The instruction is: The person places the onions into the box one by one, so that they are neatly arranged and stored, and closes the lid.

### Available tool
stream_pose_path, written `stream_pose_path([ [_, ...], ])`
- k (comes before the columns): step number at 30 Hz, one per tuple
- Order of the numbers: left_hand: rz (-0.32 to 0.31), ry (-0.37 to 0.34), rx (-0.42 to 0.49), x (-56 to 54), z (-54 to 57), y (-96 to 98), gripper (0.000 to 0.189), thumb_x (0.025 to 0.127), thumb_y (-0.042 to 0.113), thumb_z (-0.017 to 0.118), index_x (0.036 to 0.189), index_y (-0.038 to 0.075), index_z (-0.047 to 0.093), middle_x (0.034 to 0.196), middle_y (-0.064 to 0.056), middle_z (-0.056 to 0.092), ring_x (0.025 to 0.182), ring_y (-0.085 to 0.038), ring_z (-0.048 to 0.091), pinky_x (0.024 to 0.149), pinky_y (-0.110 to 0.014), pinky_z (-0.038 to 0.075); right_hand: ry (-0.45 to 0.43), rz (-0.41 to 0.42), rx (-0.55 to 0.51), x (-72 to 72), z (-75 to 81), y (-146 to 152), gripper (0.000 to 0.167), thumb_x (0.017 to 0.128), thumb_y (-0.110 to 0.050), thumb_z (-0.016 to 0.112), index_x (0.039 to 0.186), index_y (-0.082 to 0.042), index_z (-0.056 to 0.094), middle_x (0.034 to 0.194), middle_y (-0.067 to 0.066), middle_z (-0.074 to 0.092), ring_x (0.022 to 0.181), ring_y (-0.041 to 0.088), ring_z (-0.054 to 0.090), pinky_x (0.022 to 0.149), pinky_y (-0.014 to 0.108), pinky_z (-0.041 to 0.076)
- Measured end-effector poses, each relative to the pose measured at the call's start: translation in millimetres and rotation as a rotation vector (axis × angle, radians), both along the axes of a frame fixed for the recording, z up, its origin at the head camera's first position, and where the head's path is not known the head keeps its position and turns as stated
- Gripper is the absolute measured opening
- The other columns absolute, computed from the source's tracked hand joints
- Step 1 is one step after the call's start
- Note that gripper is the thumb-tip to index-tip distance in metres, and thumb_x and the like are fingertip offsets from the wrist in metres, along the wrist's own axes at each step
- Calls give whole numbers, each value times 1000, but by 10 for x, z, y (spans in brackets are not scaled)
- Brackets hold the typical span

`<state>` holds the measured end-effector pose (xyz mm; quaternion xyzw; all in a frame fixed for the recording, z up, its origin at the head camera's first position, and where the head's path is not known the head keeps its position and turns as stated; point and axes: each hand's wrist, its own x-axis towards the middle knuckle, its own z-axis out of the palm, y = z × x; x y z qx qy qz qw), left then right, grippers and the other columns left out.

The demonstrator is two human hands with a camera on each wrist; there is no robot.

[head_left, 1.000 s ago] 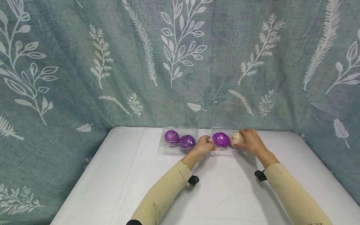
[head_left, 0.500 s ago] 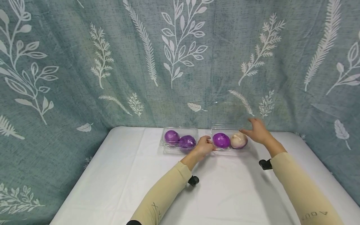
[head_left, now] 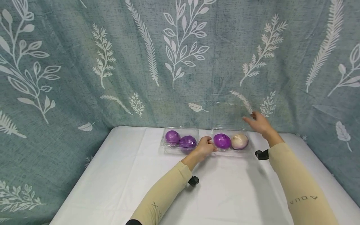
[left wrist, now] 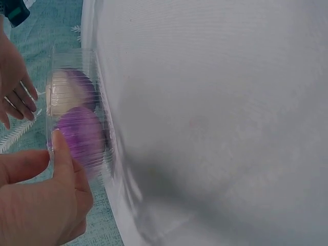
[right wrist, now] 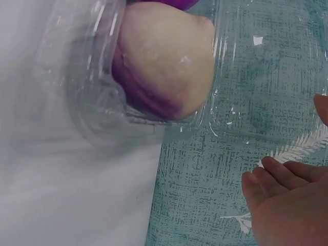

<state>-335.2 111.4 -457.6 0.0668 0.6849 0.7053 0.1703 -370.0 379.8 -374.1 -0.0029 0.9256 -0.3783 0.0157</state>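
Observation:
My left hand (head_left: 204, 147) pinches the near left rim of a clear plastic clamshell box (head_left: 234, 153) between thumb and fingers. Inside the box lie a bright purple round vegetable (head_left: 222, 141) and, to its right, a cream-and-purple turnip (right wrist: 164, 56). The box's transparent lid (right wrist: 266, 77) stands raised at the back, in front of the curtain. Above the back right corner is my right hand (head_left: 259, 124), apart from the turnip, its fingers loosely extended and holding nothing. The left wrist view shows both vegetables (left wrist: 77, 133) through the ribbed plastic wall.
Left of my left hand sits a second clear box (head_left: 175, 151) with two purple round vegetables (head_left: 172, 136) in it. A white-covered table (head_left: 225, 187) carries both boxes near its far edge. A green leaf-patterned curtain (head_left: 157, 106) hangs directly behind.
My right hand has let go of the turnip in the box and risen back toward the raised lid. My left hand has kept its hold on the rim.

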Motion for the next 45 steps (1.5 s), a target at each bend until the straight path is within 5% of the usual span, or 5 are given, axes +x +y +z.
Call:
stream_pose_path([
  [11,12,18,0,10,19,15,64,87,-21,50,148,-17,33,112,-21,53,87,-20,60,88,-29,64,15,2,-94,19,-50,36,93,107,-57,36,158,11,0,160,37,20,147,53,22,121,68,29],
  [23,26,25,-31,-5,22,32,61,91,-19,51,149,-16,33,111,-18,54,90,-23,63,89,-31,64,144,31,-69,178,-63,50,74,111,-45,24,149,18,30,148,41,37,141,56,32,116,71,33],
  [36,23,24,-47,-15,5,40,62,90,-18,55,148,-16,34,113,-19,54,91,-23,63,92,-32,63,184,6,-96,328,-115,112,72,112,-44,17,142,16,44,143,39,45,140,54,34,115,72,32],
  [45,15,25,-59,-10,17,35,63,90,-18,54,149,-15,34,116,-21,55,89,-21,62,89,-29,63,69,15,-141,425,-122,186,87,108,-59,13,149,14,37,153,38,36,144,53,30,119,71,29],
])
